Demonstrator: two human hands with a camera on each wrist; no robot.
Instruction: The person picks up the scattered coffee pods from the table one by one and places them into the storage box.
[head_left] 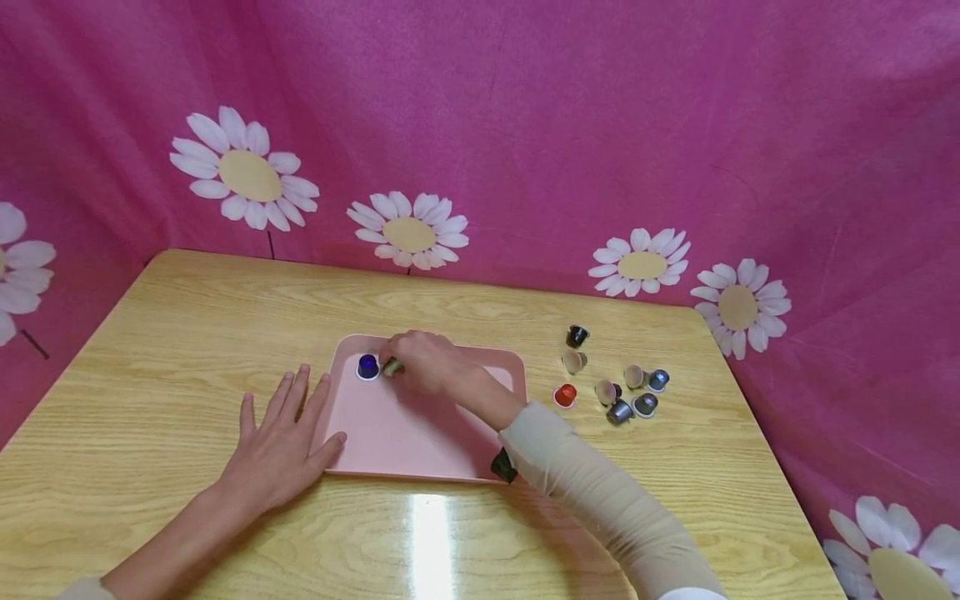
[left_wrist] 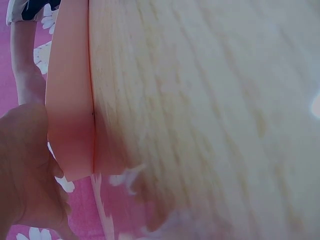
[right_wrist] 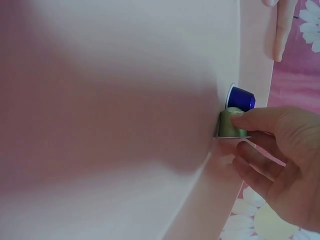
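Observation:
A pink tray [head_left: 375, 433] lies on the table in the head view. My right hand [head_left: 429, 362] reaches over its far side and pinches a green coffee capsule [right_wrist: 229, 124] between thumb and fingers. Right beside that one, a blue coffee capsule [head_left: 367, 367] stands rim down in the tray's far left corner. My left hand [head_left: 279, 450] is spread with straight fingers at the tray's left edge, its thumb over the near left corner. The left wrist view shows the tray's outer wall [left_wrist: 70, 100] close to that hand.
Right of the tray, several loose coffee capsules lie on the wooden table [head_left: 225, 308]: a red one [head_left: 566, 395], a black one [head_left: 577, 336], a beige one [head_left: 574, 362], and a cluster with a blue-grey one [head_left: 658, 380]. A pink flowered cloth [head_left: 525, 150] hangs behind the table.

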